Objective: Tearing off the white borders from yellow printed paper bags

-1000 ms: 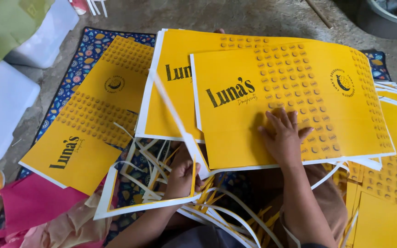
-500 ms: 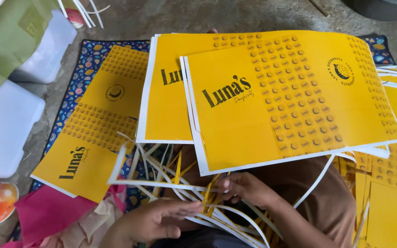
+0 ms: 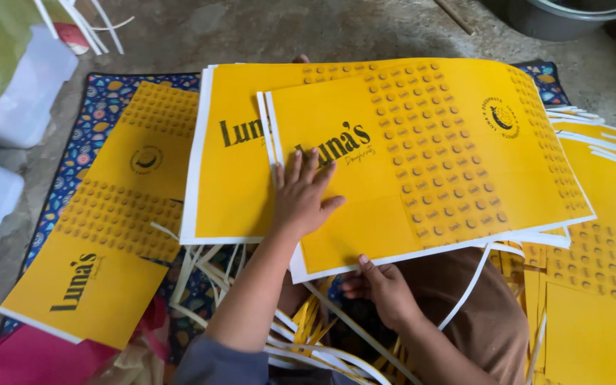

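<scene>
Your left hand (image 3: 301,199) lies flat, fingers spread, on the top yellow sheet (image 3: 422,164) — thin, floppy card — while your right hand (image 3: 386,289) pinches its near edge just below; support it broadly.

A rough grey concrete floor (image 3: 265,32) fills the top of the frame under soft, even daylight. A dark blue patterned mat (image 3: 94,117) lies on it at left. A dark metal basin (image 3: 572,14) sits at upper right; white translucent containers (image 3: 26,100) stand at upper left.
</scene>
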